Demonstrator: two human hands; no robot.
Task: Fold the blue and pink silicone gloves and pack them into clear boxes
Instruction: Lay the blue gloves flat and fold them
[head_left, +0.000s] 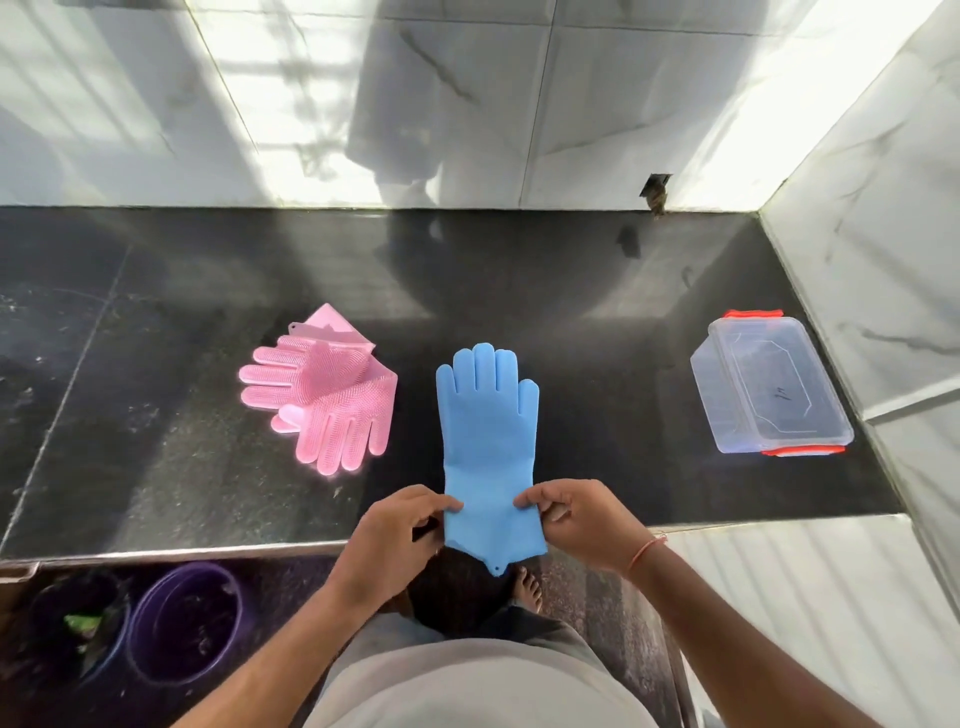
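A blue silicone glove (488, 441) lies flat on the black stone counter (597, 364), fingers pointing away from me, its cuff hanging over the front edge. My left hand (400, 540) pinches the cuff's left side and my right hand (576, 519) pinches its right side. Two pink silicone gloves (327, 395) lie overlapped to the left, bristled palms up. A clear box (769, 384) with orange-red latches stands at the right, lid on, apart from both hands.
White marble walls close the counter at the back and right. Below the front edge, on the floor at the left, stand a purple bucket (184, 623) and a dark tub (78, 618). My foot (527, 587) shows under the glove cuff.
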